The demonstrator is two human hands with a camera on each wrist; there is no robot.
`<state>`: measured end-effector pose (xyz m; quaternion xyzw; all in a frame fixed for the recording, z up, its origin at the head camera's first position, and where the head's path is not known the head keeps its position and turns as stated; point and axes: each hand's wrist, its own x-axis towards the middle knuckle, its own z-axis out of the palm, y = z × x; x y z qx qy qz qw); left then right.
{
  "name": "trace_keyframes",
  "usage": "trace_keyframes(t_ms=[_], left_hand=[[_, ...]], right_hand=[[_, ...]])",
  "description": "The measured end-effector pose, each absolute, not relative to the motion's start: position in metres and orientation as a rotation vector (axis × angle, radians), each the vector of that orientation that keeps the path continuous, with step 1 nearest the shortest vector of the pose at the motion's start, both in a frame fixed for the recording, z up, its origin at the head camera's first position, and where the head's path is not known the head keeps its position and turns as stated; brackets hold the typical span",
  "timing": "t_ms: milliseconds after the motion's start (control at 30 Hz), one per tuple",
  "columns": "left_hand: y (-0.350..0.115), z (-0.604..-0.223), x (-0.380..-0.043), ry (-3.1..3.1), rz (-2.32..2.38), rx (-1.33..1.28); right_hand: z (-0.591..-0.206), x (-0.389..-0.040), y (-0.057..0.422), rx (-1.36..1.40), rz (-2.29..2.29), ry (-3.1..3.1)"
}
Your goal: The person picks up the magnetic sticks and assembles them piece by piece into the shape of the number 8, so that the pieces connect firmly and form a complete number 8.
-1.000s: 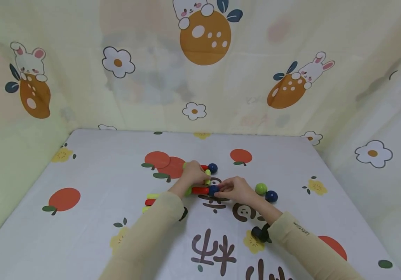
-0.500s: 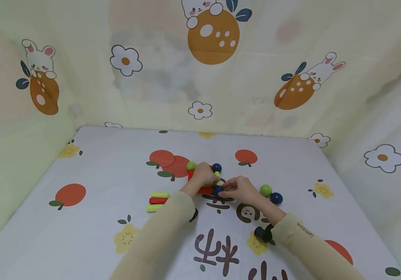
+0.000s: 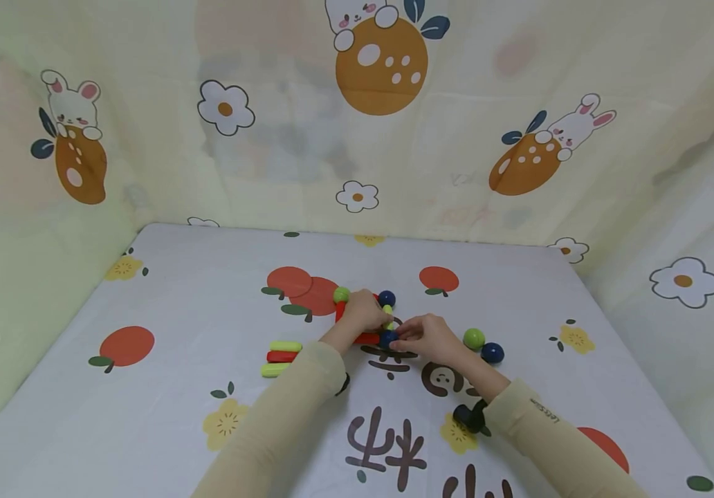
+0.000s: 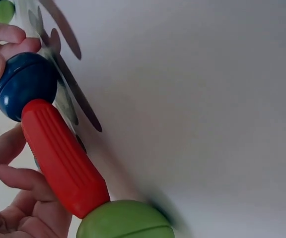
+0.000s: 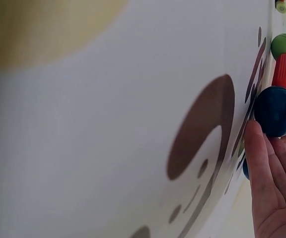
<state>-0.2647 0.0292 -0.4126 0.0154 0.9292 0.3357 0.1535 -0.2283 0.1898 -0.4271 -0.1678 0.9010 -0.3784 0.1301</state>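
Red and yellow-green rods and coloured balls form a frame on the table. My left hand [image 3: 362, 312] reaches over it, its fingertips pinching a yellow-green rod [image 3: 388, 312] on the right side. A red rod [image 4: 63, 156] joins a green ball [image 4: 125, 223] to the near blue ball [image 4: 28, 83] in the left wrist view. With thumb and fingers my right hand [image 3: 427, 337] pinches that near blue ball [image 5: 276, 111]. Another blue ball [image 3: 387, 298] and a green ball [image 3: 341, 294] mark the far corners. My left hand covers part of the frame.
Left of the frame lie loose yellow-green rods [image 3: 285, 346] and a red rod [image 3: 281, 357]. Beyond my right wrist sit a loose green ball [image 3: 473, 338] and a blue ball [image 3: 492, 353]. A printed cloth [image 3: 176, 415] covers the table; a patterned curtain [image 3: 282, 173] hangs behind.
The head view has swung slightly left, shifting everything right in it. My left hand sits a little closer to the right hand, uncovering the far green ball and left red rod. Both holds look the same.
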Motion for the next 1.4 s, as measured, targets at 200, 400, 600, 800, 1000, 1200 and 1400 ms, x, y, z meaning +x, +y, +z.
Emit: trace_keyframes(t_ms=[200,400,600,800,1000,1200,1400], left_hand=[[0.024,-0.414,-0.261,2.683,0.948,0.118],[0.01,-0.408,-0.252,2.708,0.922,0.21],[-0.015,-0.402,-0.241,2.71,0.942,0.259],[-0.042,-0.404,-0.234,2.811,0.89,0.401],[-0.052,-0.406,-0.233,2.828,0.905,0.441],[-0.048,-0.404,-0.238,2.83,0.892,0.36],[-0.044,-0.403,-0.253,2.859,0.862,0.285]], right_hand=[[-0.427,-0.228,0.19,-0.499,-1.115,2.615],[-0.428,-0.229,0.189,-0.458,-1.13,2.602],[-0.427,-0.23,0.189,-0.398,-1.109,2.604],[-0.428,-0.23,0.189,-0.412,-1.104,2.609],[-0.427,-0.231,0.188,-0.435,-1.114,2.612],[-0.427,-0.235,0.186,-0.464,-1.088,2.654],[-0.427,-0.248,0.183,-0.437,-1.056,2.696]])
